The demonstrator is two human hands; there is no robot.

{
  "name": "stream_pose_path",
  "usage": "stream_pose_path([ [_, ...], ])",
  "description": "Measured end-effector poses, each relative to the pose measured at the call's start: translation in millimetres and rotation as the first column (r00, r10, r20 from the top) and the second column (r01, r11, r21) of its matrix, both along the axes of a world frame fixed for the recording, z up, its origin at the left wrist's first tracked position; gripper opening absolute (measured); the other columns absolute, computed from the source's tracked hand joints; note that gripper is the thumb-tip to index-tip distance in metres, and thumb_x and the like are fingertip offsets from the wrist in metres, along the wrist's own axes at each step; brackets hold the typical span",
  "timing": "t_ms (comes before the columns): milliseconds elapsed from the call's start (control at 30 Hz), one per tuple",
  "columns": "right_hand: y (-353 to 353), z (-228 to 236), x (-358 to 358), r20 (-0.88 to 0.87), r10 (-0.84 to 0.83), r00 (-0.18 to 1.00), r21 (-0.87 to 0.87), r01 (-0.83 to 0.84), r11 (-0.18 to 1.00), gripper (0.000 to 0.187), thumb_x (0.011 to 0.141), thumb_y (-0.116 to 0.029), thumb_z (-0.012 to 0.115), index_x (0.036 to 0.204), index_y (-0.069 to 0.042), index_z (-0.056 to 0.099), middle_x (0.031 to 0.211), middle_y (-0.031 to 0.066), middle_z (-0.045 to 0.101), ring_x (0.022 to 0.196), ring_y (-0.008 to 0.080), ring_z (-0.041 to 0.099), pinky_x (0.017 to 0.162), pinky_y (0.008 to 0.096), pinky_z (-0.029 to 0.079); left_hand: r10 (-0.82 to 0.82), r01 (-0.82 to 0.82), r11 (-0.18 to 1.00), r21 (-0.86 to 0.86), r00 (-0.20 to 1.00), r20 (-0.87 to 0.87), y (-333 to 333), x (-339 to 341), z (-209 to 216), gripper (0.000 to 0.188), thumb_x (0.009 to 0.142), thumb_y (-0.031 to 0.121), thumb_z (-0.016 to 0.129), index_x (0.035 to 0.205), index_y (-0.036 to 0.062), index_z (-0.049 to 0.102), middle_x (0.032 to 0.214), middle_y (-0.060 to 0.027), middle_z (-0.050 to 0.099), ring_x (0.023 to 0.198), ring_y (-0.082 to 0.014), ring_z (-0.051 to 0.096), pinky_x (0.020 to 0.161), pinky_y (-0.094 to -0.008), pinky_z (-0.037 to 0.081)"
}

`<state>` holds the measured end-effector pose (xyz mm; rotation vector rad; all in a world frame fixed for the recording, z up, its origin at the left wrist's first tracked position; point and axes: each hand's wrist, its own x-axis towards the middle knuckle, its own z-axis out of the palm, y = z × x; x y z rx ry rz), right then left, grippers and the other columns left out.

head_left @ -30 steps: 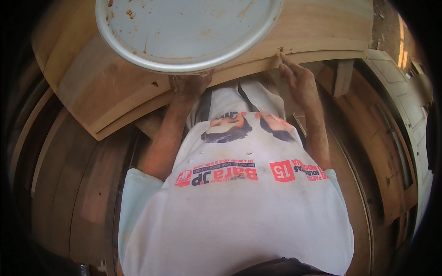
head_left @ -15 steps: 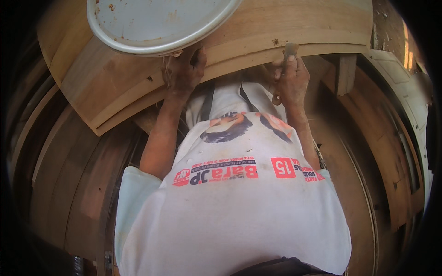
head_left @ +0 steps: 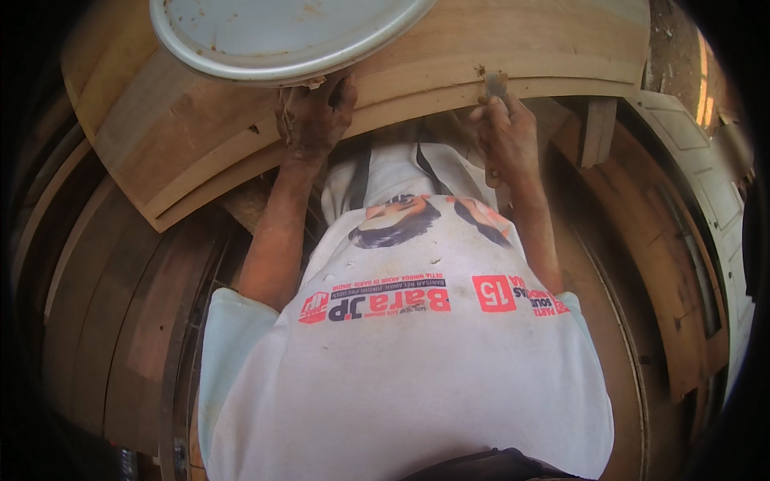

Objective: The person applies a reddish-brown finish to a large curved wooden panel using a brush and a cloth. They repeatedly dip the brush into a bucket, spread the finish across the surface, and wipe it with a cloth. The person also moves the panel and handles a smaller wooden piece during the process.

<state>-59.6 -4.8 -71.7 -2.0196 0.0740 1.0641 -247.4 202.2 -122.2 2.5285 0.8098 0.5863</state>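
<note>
A round white lid [head_left: 281, 40] with raised rim and brown smears lies over the left part of a wooden panel [head_left: 449, 60]. My left hand [head_left: 313, 120] is closed at the lid's near edge, its fingers partly hidden underneath. In my right hand [head_left: 509, 136] is a putty knife [head_left: 496, 85], gripped with the thumb along it. Its blade is at the panel's near edge, beside a small brown spot [head_left: 480, 70]. The handle end shows below the hand.
A wooden block [head_left: 596, 132] stands under the panel's edge at the right. Long boards [head_left: 120, 297] lie at the left, with more boards [head_left: 642, 208] at the right. A pale panelled door [head_left: 694, 152] leans at the far right.
The lid has shifted slightly away from me. My right hand has turned and the knife blade has moved a little left, nearer the brown spot. The view has shifted slightly.
</note>
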Motion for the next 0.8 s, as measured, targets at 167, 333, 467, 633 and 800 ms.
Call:
stream_pose_path([
  [167, -8, 6, 9, -0.021, 0.131, 0.991, -0.085, -0.132, 0.988, 0.031, 0.106, -0.025, 0.051, 0.100, 0.001, 0.065, 0.071, 0.0004, 0.058, 0.050, 0.0050, 0.043, 0.043, 0.0248, 0.035, 0.054, -0.078, 0.963, -0.257, 0.994, -0.099, -7, -6, 2, 0.019, 0.086, 0.021, 0.078, 0.103, 0.0129, 0.075, 0.096, -0.0099, 0.074, 0.086, -0.0306, 0.071, 0.082, -0.0432, 0.055],
  [333, -8, 10, 24, 0.011, 0.308, 0.951, -0.170, -0.301, 0.938, 0.035, 0.106, -0.031, 0.053, 0.101, 0.001, 0.066, 0.073, 0.0016, 0.060, 0.059, 0.0095, 0.052, 0.054, 0.0288, 0.043, 0.024, -0.040, 0.982, -0.185, 0.996, -0.086, -10, -13, -8, 0.018, 0.085, 0.025, 0.078, 0.097, 0.0122, 0.074, 0.080, -0.0059, 0.072, 0.071, -0.0276, 0.070, 0.066, -0.0416, 0.057],
  [467, -1, 17, 44, 0.040, 0.522, 0.852, -0.247, -0.497, 0.831, 0.036, 0.106, -0.033, 0.054, 0.106, 0.002, 0.066, 0.075, 0.0057, 0.062, 0.072, 0.0163, 0.059, 0.069, 0.0346, 0.048, -0.005, 0.001, 0.998, -0.069, 0.997, -0.071, -7, -14, -5, 0.019, 0.083, 0.026, 0.079, 0.097, 0.0133, 0.074, 0.078, -0.0054, 0.071, 0.069, -0.0270, 0.071, 0.063, -0.0417, 0.057],
  [633, 9, 13, 56, 0.135, 0.745, 0.654, -0.359, -0.668, 0.652, 0.032, 0.104, -0.028, 0.053, 0.114, 0.000, 0.065, 0.094, 0.0235, 0.070, 0.090, 0.0407, 0.068, 0.080, 0.0449, 0.052, 0.042, -0.048, 0.993, -0.111, 0.998, -0.051, -3, -17, -1, 0.028, 0.088, 0.026, 0.077, 0.111, 0.0122, 0.074, 0.103, -0.0151, 0.073, 0.097, -0.0349, 0.071, 0.088, -0.0471, 0.055],
  [800, 31, 16, 75, 0.214, 0.939, 0.269, -0.347, -0.878, 0.330, 0.025, 0.101, -0.021, 0.056, 0.114, -0.002, 0.067, 0.095, 0.0219, 0.070, 0.090, 0.0421, 0.066, 0.076, 0.0489, 0.051, 0.004, -0.009, 0.996, 0.087, 0.998, 0.055, 27, -22, -11, 0.018, 0.081, 0.023, 0.080, 0.098, 0.0189, 0.076, 0.089, -0.0042, 0.074, 0.078, -0.0282, 0.072, 0.072, -0.0416, 0.058],
])
